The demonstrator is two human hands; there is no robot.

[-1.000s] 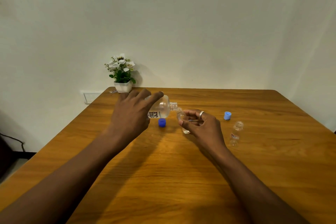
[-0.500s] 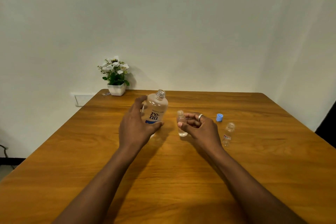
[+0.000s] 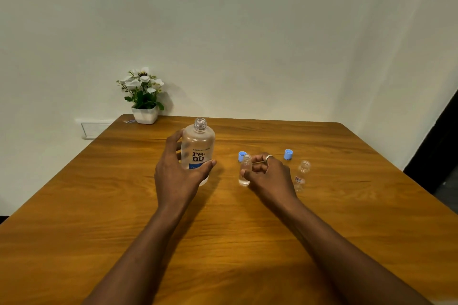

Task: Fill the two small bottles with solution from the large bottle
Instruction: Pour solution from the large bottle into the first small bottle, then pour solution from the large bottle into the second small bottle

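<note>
Wooden table, potted white flowers at back, left hand gripping large clear uncapped bottle, right hand pinching small clear bottle, blue plastic cap just behind it.

Seen on my remote monitor through the head camera: two arms, the left forearm and the right forearm, both bare along all of their visible length, from the lower edge of the view to the wrists. The left hand shows bare fingers and knuckles. The right hand wears one ring, a plain silvery band catching the light, on a finger I cannot identify from this angle
</note>
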